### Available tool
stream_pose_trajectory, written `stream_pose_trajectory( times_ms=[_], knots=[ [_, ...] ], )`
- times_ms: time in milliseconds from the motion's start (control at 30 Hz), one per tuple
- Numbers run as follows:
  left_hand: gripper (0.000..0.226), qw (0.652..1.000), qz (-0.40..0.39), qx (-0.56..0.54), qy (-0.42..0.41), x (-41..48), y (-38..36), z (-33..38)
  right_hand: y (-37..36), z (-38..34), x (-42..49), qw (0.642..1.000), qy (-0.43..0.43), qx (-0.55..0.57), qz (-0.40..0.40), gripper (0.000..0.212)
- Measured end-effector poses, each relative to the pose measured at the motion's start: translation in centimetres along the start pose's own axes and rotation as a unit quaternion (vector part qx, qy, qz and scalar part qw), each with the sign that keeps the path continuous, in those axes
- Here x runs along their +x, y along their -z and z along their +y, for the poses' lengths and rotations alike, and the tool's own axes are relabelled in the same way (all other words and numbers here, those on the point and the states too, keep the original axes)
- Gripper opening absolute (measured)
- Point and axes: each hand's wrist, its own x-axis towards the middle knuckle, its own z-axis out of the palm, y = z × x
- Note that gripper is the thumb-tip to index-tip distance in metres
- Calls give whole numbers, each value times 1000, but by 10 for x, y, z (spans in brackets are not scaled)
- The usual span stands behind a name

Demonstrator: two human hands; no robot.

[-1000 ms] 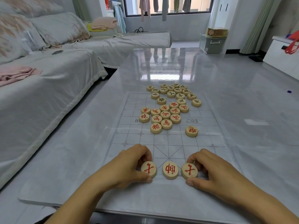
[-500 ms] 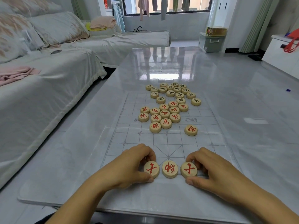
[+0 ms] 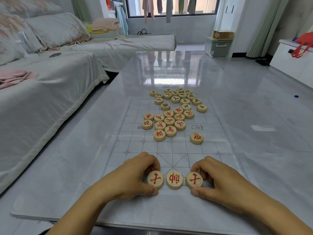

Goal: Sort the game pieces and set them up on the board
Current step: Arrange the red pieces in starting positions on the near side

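Pinching one red-marked disc in each hand at the near edge of the board (image 3: 135, 146); my left hand (image 3: 133, 177) has its thumb and curled fingers round the left piece (image 3: 155, 179); my right hand (image 3: 218, 180) grips the right piece (image 3: 194, 180) the same way, thumb on the near side and fingers on the far side; both discs lie flat and face up on the near row of the grid; the middle piece (image 3: 174, 179) sits between them, flat, not held by either hand, just beside both, cannot tell if the rims touch; further up the board a lone red piece (image 3: 196, 138) lies apart on the right; beyond it a loose cluster of red pieces (image 3: 166, 122) sits around the board's middle; past that the black pieces (image 3: 177, 98) are bunched at the far edge, some off the grid; all are face up; the board is a clear sheet with a printed grid, lying on a glossy grey table (image 3: 254, 116); a covered sofa (image 3: 42, 99) runs along the left, with a pink cloth (image 3: 15, 78) on it; a green storage box (image 3: 218, 46) stands past the table's far end.
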Motion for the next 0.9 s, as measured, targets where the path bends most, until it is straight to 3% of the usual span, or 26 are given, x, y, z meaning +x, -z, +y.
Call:
stream_pose_trajectory(
  times_ms=[133, 267, 367, 467, 700, 900],
  knots=[
    [41, 998, 15, -52, 22, 3, 5, -6, 5, 2, 2, 998, -24, 43, -31, 39],
    [29, 990, 118, -55, 59, 17, 11, -16, 14, 9, 11, 989, -58, 131, 46, 44],
    [32, 977, 191, -24, 91, 34, 15, -22, 19, 22, 27, 987, -60, 99, 113, 36],
    [41, 965, 240, 37, 102, 52, 15, -27, 24, 29, 41, 990, -58, 54, 121, 40],
    [50, 972, 181, 144, 28, 74, 4, -18, 20, 25, 53, 998, -31, -43, 45, 50],
    [42, 972, 182, 148, 15, 71, 9, -14, 25, 36, 47, 989, -71, -80, 100, 43]
  ],
)
